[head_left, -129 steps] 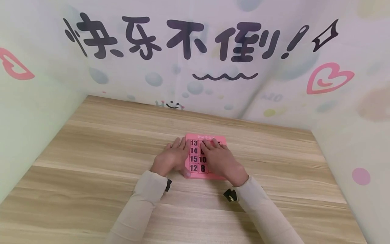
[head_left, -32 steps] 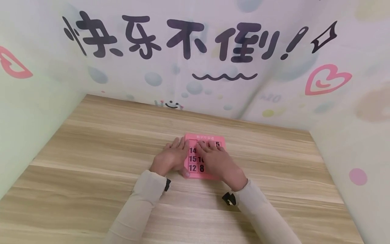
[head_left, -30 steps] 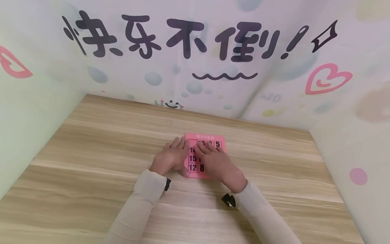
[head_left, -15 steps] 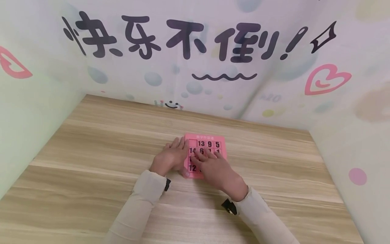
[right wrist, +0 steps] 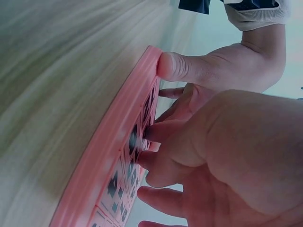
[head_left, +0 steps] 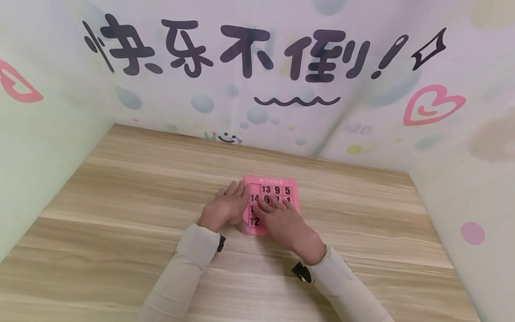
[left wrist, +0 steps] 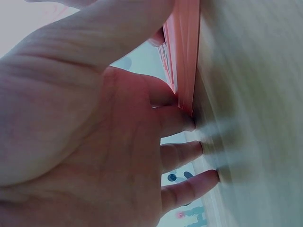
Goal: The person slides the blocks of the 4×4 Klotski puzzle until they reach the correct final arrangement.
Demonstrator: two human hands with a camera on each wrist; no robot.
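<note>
A pink number sliding puzzle [head_left: 291,182] lies flat on the table. Its top row shows an empty slot [head_left: 255,188] at the left, then tile 13 [head_left: 266,189], 9 and 5. My left hand [head_left: 225,208] rests against the puzzle's left side. In the left wrist view its straight fingertips [left wrist: 182,151] touch the tabletop beside the pink frame [left wrist: 187,52]; the right wrist view has its thumb [right wrist: 177,67] on a frame corner. Over the lower tiles lies my right hand [head_left: 283,223], fingers spread and slightly bent, at or just above the tiles. It hides several numbers.
The wood-grain table [head_left: 141,179] stretches out around the puzzle. Behind it hangs a white printed cloth [head_left: 225,89] with large black characters, and pale walls [head_left: 454,201] close in both sides. A black strap piece [head_left: 301,272] sticks out at my right cuff.
Tile 13 has shifted one place right from the top-left corner, leaving that slot empty. My right hand has drawn back from the top row to lower tiles. The left hand stays put.
</note>
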